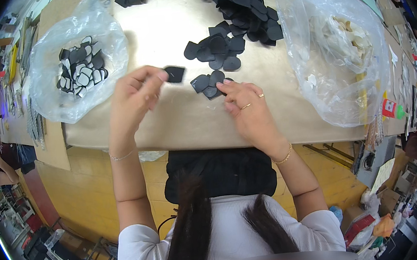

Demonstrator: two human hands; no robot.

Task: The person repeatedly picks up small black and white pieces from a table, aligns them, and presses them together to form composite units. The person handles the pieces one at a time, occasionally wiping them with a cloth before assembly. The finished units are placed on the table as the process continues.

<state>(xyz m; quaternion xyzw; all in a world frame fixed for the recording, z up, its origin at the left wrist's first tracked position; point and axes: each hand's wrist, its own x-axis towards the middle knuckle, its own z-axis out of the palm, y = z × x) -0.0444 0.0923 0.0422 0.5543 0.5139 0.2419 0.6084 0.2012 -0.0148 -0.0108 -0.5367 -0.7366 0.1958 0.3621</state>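
Between the thumb and fingers of my left hand is a small black cut piece, rounded at one side and held above the table. My right hand rests its fingertips on a small cluster of similar black pieces; whether it pinches one of them is hidden under the fingers. Just beyond lies a second loose group of black pieces. Farther back a larger heap of black pieces spreads toward the table's far side.
A clear plastic bag at the left holds several black and white pieces. Another clear bag at the right contains pale scraps. A small red bottle with a green cap stands by the right edge of the tan-covered table.
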